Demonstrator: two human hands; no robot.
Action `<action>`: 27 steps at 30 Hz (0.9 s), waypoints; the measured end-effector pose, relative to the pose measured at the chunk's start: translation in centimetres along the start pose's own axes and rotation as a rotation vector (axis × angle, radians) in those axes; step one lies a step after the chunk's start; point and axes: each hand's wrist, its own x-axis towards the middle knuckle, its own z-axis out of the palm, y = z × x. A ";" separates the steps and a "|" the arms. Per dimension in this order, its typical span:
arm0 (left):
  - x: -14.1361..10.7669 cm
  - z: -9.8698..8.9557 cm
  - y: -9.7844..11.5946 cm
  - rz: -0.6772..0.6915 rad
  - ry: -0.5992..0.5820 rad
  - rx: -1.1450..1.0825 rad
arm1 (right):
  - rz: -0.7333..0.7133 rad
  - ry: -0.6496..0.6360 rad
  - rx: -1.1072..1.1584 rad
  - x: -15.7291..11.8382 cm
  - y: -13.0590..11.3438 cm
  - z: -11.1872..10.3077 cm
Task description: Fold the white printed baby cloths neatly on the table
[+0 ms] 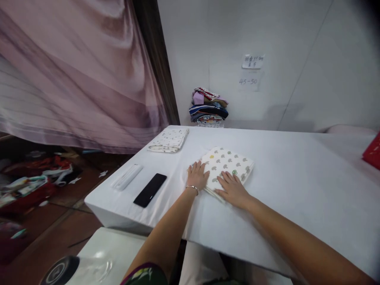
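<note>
A folded white cloth [227,160] with a grey, green and yellow print lies flat on the white-covered table [285,186]. My left hand [198,175] rests on its left corner, fingers spread, with a bracelet at the wrist. On the near edge of the same cloth lies my right hand [233,190], palm down and fingers stretched out. Neither hand grips anything. Farther off at the table's back left is a second folded white cloth [169,139] with small dark marks.
A black phone [150,190] and a white oblong object [127,177] lie at the table's left. Stacked folded fabrics [209,107] stand by the back wall. At the far right is a red item [372,152]. A pink curtain [97,79] hangs on the left, with a white stool [103,253] below.
</note>
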 end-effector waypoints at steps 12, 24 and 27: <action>0.3 0.6 -0.5 0.013 0.056 -0.067 | 0.287 0.165 0.099 4.0 9.4 -1.2; -3.9 -0.3 0.3 -0.213 0.286 -0.459 | 0.681 0.464 0.878 2.2 16.3 -5.0; -5.3 0.0 0.5 -0.461 0.250 -0.776 | 0.703 0.387 0.977 2.5 16.5 -4.4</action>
